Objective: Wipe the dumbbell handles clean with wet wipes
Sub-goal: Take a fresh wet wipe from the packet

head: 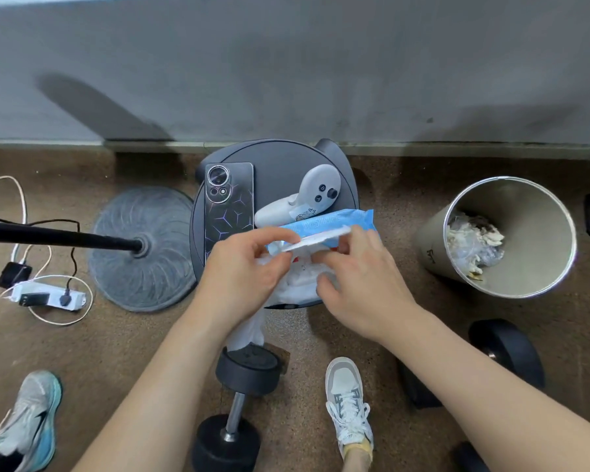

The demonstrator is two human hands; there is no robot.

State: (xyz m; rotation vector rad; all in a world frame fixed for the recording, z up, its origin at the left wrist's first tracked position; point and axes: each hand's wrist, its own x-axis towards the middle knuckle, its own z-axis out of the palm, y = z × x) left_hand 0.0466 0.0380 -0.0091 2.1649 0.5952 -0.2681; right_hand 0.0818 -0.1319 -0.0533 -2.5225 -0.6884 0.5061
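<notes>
A blue wet-wipe pack [334, 222] lies on a round dark stool [280, 165]. My left hand [242, 274] pinches the pack's white lid flap at its left end. My right hand [358, 284] holds the flap's right end, with its fingers on a white wipe [295, 291] that hangs down off the stool's front. A black dumbbell with a metal handle [234, 417] lies on the floor below the stool. A second black dumbbell [501, 352] lies at the right, partly behind my right forearm.
A phone [229, 199] and a white controller [307, 195] share the stool. A bin [525, 284] with waste stands at the right. A stand's round base [140, 274] and a power strip [45, 296] with cables are at the left. Shoes flank the near dumbbell.
</notes>
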